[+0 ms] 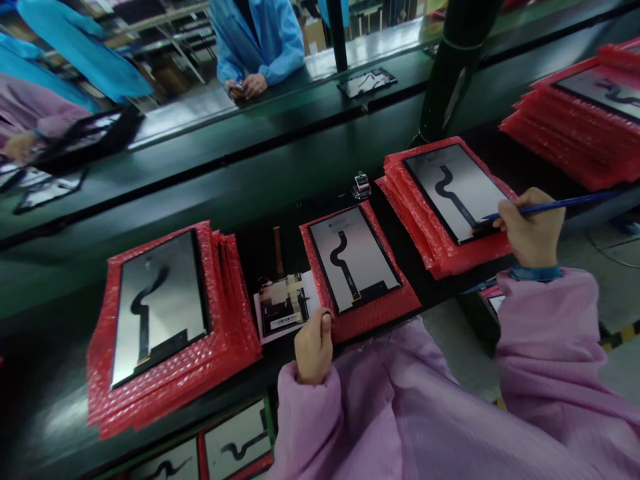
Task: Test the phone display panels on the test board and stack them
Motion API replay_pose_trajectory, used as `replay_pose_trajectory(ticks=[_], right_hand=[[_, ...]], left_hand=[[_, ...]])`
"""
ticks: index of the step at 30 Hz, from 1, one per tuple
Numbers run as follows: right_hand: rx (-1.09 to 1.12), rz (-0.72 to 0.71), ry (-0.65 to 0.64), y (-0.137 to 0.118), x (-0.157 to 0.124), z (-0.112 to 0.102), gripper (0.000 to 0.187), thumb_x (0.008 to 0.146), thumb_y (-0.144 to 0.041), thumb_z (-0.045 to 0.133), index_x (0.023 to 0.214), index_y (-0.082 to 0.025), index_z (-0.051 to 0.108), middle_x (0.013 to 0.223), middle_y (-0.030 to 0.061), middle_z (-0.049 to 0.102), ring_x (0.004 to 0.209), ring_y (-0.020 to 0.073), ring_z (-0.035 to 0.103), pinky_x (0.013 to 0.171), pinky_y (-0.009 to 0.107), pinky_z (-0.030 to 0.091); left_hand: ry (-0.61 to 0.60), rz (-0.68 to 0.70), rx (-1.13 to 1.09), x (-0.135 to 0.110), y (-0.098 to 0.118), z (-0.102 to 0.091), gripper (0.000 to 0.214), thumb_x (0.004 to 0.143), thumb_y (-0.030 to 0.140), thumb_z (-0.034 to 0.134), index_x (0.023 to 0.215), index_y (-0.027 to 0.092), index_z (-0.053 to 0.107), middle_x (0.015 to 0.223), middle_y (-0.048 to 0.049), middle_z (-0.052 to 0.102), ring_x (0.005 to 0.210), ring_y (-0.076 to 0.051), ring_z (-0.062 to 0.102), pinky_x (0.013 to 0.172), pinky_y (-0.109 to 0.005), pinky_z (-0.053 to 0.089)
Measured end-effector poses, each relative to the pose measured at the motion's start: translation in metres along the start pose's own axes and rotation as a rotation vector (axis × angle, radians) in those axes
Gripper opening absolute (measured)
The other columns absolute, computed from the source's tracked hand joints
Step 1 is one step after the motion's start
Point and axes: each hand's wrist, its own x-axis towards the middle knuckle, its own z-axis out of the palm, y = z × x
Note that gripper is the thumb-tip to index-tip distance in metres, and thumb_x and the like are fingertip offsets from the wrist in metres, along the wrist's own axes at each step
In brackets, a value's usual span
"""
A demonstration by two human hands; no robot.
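My right hand (533, 227) is closed around a slim blue pen-like tool (565, 202). Its tip is at the lower edge of a display panel (453, 190), close to the end of a black flex cable. That panel lies on a stack of red bubble-wrap bags (420, 230). My left hand (314, 348) has its fingers curled at the lower left edge of a red bubble-wrap bag (380, 320) and seems to pinch it; the fingertips are partly hidden. On this bag rests another display panel (367, 250) with a curved black flex cable (340, 257).
To the left, a panel (175, 293) tops another red stack (225, 313). A small taped part (283, 303) on white paper and a metal tally counter (361, 185) lie between. Another red stack (575, 133) stands far right. Co-worker's hands (247, 87) are across the bench.
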Motion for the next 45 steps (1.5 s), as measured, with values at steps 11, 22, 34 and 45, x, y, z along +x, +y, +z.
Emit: replay_pose_trajectory(ticks=[11,22,34,45], right_hand=[[0.823,0.397,-0.951,-0.071,-0.170,0.015,0.043,0.088,-0.058,0.061,0.069,-0.020,0.058,0.061,-0.0015,0.052,0.047,0.0094,0.046,0.042,0.024,0.034],[0.753,0.550,-1.154,-0.072,-0.215,0.040,0.043,0.094,-0.054,0.055,0.069,-0.020,0.046,0.063,-0.0040,0.046,0.050,0.0090,0.045,0.047,0.023,0.035],[0.595,-0.014,-1.245,-0.105,-0.227,0.060,0.030,0.104,-0.034,0.033,0.127,-0.028,0.050,0.110,0.0054,0.060,0.103,0.0168,0.061,0.096,0.032,0.053],[0.514,-0.292,-1.294,-0.135,-0.195,0.090,0.020,0.099,-0.027,0.039,0.092,-0.023,0.058,0.091,0.0030,0.062,0.085,0.0159,0.060,0.079,0.029,0.051]], left_hand=[[-0.328,-0.089,-0.721,-0.041,0.063,0.011,0.056,0.101,0.062,0.037,0.094,0.018,0.070,0.071,-0.0029,0.064,0.058,-0.013,0.053,0.056,-0.025,0.042],[-0.415,-0.121,-0.907,-0.042,0.067,0.005,0.060,0.099,0.068,0.038,0.088,0.016,0.067,0.064,0.0006,0.051,0.056,-0.011,0.043,0.054,-0.024,0.034],[-0.195,-0.093,-0.971,-0.041,0.063,-0.003,0.048,0.103,0.054,0.043,0.139,0.026,0.032,0.111,-0.0112,0.069,0.080,-0.017,0.068,0.072,-0.030,0.054],[-0.032,-0.144,-0.682,-0.016,0.059,-0.016,0.060,0.103,0.062,0.027,0.147,0.021,0.035,0.104,-0.0104,0.067,0.079,-0.019,0.066,0.070,-0.032,0.056]])
